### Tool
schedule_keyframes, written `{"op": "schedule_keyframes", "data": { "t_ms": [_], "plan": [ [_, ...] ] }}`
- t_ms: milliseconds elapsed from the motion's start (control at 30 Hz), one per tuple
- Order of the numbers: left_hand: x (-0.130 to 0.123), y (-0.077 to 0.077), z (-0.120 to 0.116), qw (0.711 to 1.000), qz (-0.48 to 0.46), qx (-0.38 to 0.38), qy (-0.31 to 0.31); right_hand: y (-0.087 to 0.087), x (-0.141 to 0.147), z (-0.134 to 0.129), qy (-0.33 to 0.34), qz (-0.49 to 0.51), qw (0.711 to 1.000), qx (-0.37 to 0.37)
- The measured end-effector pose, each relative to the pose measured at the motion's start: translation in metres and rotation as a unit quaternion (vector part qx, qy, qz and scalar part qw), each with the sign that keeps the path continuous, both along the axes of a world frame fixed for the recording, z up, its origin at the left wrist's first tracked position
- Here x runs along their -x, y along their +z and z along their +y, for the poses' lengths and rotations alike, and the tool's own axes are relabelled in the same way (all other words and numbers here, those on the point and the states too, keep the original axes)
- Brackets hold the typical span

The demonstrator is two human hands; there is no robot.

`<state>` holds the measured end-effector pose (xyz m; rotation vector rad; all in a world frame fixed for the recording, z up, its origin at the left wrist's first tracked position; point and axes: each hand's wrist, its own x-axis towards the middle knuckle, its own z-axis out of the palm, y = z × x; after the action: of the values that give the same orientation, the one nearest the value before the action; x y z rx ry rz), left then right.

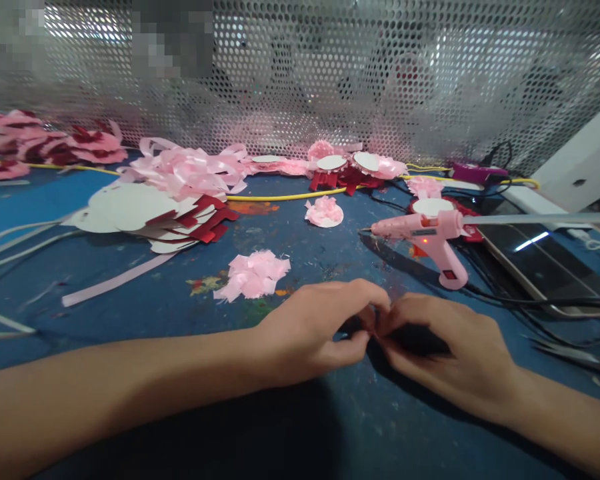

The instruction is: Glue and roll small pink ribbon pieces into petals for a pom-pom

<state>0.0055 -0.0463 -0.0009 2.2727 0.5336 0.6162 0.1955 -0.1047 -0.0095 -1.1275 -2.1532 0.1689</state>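
My left hand (320,330) and my right hand (450,350) meet fingertip to fingertip low on the blue table (190,413). Between the pinched fingers is a small dark red piece (375,319), mostly hidden, so I cannot tell what it is. A pink glue gun (427,239) stands on its rest just behind my right hand, nozzle pointing left. A small heap of pink ribbon bits (254,275) lies to the left of my left hand.
White card discs with red ribbon strips (145,215) are stacked at the left. Pink ribbon loops (190,167) and finished rosettes (353,167) line the perforated metal screen (330,67). A tablet (540,263), cables and scissors (580,357) lie at the right.
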Motion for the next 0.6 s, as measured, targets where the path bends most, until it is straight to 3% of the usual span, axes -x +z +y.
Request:
{"op": "schedule_keyframes", "data": {
  "t_ms": [133, 367, 433, 600],
  "plan": [
    [0.0022, -0.0003, 0.0028, 0.999, 0.03, -0.02, -0.038, -0.0016, -0.0011, 0.001, 0.028, -0.008, 0.999, -0.025],
    [0.0034, -0.0013, 0.0067, 0.978, 0.109, -0.125, -0.128, -0.0036, -0.0025, 0.0034, 0.083, -0.023, 0.995, -0.051],
    [0.0033, -0.0004, 0.0061, 0.982, 0.096, -0.107, -0.12, -0.0032, -0.0024, 0.0036, 0.083, -0.02, 0.995, -0.055],
    [0.0029, 0.0025, 0.0061, 0.998, 0.018, 0.025, -0.053, 0.0001, -0.005, 0.0029, 0.023, 0.003, 0.999, -0.026]
  ]
}}
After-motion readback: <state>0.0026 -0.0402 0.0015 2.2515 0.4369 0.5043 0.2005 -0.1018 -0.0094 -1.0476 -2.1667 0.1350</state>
